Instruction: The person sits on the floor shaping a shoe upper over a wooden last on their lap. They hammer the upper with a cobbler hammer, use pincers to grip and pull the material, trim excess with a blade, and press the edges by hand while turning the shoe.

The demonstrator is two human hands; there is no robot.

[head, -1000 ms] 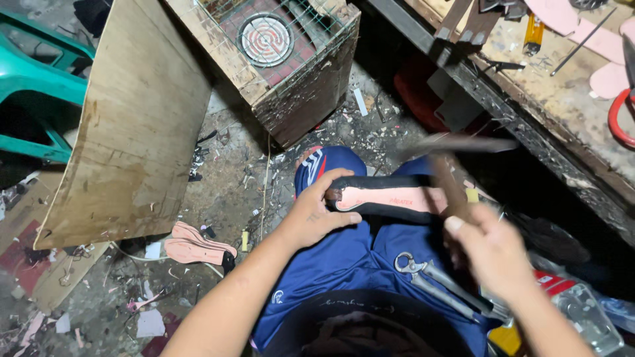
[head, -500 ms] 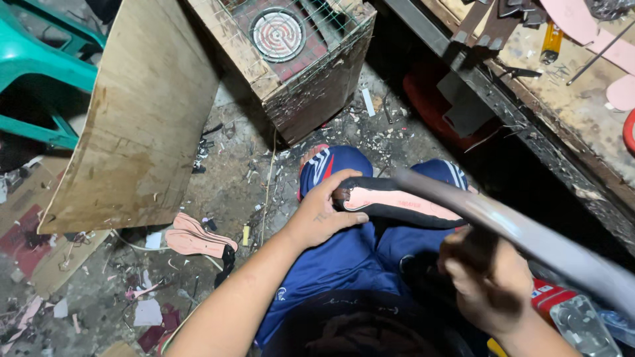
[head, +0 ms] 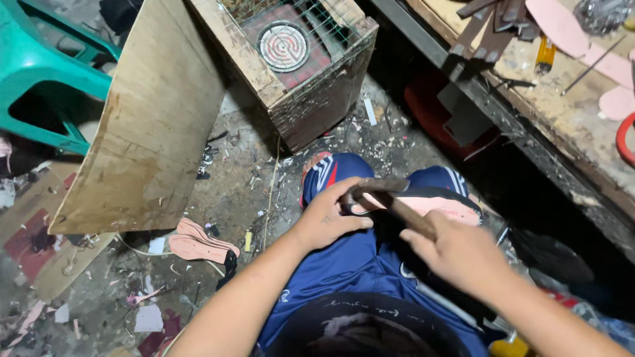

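At frame centre, the left hand (head: 329, 218) is pinning the pink sole (head: 442, 206), fingers curled closed; the right hand (head: 456, 254) is gripping a hammer (head: 390, 198). Light strikes well away from those fingers would suit.

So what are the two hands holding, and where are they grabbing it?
The right hand grips a brown wooden-handled hammer partway down its handle. The left hand clasps the heel end of a pink-soled black shoe lying across the lap.

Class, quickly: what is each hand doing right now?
Left hand: closed, pinning the shoe sole on the lap.
Right hand: closed around the hammer handle.
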